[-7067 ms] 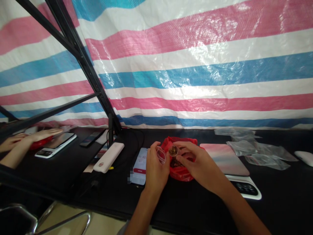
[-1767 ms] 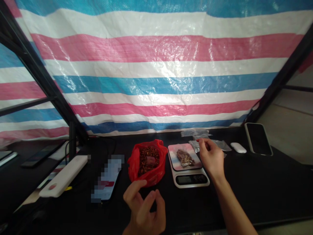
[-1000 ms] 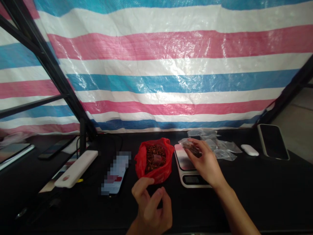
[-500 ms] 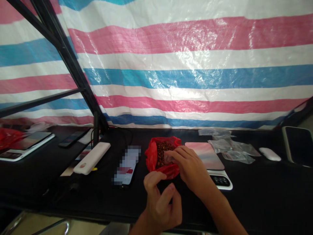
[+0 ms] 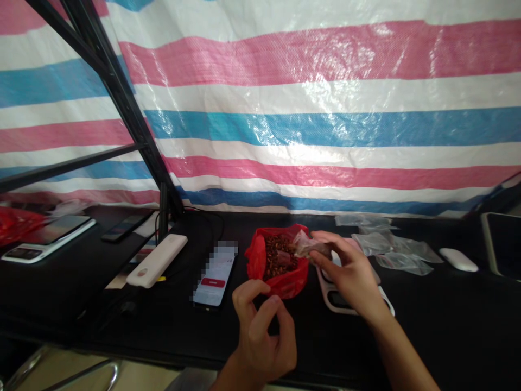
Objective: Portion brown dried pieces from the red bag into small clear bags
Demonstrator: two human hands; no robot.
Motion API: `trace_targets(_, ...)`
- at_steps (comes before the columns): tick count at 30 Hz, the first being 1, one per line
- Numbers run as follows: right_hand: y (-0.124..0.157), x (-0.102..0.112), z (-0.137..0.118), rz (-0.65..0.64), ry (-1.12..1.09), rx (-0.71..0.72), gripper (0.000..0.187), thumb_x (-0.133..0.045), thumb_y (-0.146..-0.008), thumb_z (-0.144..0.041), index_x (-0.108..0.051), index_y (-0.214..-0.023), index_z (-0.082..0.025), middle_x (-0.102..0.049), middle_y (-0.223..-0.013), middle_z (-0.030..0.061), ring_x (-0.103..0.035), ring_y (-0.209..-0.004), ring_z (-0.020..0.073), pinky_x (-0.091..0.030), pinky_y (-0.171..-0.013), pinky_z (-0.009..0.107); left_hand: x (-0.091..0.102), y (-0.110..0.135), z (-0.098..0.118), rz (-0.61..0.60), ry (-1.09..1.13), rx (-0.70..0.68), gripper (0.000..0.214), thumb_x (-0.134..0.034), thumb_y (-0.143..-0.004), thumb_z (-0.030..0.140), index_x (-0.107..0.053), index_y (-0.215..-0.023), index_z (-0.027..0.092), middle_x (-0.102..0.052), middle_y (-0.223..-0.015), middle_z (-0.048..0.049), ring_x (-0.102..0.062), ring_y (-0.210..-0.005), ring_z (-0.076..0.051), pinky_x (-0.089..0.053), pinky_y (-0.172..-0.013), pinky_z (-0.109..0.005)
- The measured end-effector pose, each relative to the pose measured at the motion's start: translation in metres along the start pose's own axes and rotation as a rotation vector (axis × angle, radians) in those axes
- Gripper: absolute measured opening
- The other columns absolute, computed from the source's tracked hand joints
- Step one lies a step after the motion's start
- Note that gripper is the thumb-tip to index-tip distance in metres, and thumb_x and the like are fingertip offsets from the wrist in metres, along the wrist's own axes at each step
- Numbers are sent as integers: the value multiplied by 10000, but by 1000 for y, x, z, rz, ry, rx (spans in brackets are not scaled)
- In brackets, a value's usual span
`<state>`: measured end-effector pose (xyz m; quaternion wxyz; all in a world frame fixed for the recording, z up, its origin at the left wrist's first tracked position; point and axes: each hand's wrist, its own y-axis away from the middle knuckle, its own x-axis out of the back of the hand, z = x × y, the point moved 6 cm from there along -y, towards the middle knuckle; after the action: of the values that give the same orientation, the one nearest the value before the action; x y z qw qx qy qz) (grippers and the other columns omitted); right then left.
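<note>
A red plastic bag [image 5: 287,288] stands with its mouth open, holding small reddish-brown grains [image 5: 274,266] and a translucent pinkish piece [image 5: 284,258]. My right hand [image 5: 352,271] grips a small clear plastic bag [image 5: 305,244] between thumb and fingers, at the red bag's right rim. Something brownish shows through that clear bag. Beneath my right hand lies a white kitchen scale [image 5: 337,310], its plate mostly covered. My left hand [image 5: 264,336] is in front of the red bag, fingers loosely curled, thumb and index tips apart, with nothing visible between them.
Several clear plastic bags [image 5: 407,250] lie right of the scale, near a white mouse-shaped object [image 5: 458,259]. Left are a lit phone [image 5: 214,282], a white power bank [image 5: 157,260], a dark phone [image 5: 124,227] and another scale [image 5: 52,239]. A black frame post [image 5: 134,119] rises behind.
My right hand has drawn back from the red bag's grains to the right, bringing the small clear bag with it over the rim. My left hand has shifted slightly left, still curled.
</note>
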<state>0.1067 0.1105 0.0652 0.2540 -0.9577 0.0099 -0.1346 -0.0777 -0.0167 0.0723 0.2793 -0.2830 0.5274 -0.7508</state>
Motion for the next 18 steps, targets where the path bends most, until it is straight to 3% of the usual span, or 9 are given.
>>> trace_targets(4,-6,41,33,127,16,-134,469,-757,-811,-502,-682,-1193,-241,-780,-1054,73,-726,-966,265,-566,-883,430,1,-2,-3,-9,-24,25,500,-545,-773,-96,-478,-1186,177,-522,-1055,-70,-558,-929,-188,-510,-769,-357)
trace_targets(8,-7,61,53,145,355,-141,443,-722,-765,-535,-747,-1074,-217,-791,-967,100,-732,-925,338,-522,-911,554,2,1,-3,-28,-18,32,501,-554,-784,-96,-480,-1201,173,-526,-1050,-71,-565,-947,-195,-525,-778,-368)
trace_targets(12,-6,62,49,187,612,-49,348,-607,-811,-465,-772,-1041,-262,-782,-1060,94,-700,-1055,375,-397,-1014,654,-2,5,-12,-28,-8,55,494,-569,-804,-76,-486,-1217,182,-535,-1052,-71,-567,-959,-201,-538,-781,-381)
trace_targets(15,-4,65,39,269,620,-10,336,-559,-832,-430,-768,-1031,-258,-766,-1087,98,-684,-1081,354,-417,-1013,616,-5,3,-18,-31,-12,72,459,-581,-825,-56,-507,-1211,182,-542,-1050,-70,-573,-949,-194,-549,-774,-371)
trace_targets(18,-2,75,34,390,540,-39,316,-544,-821,-400,-767,-964,-229,-764,-1049,109,-688,-1058,337,-454,-1009,561,12,3,-6,-16,-53,81,344,-599,-892,27,-556,-1194,186,-572,-1035,-57,-600,-930,-180,-567,-762,-343)
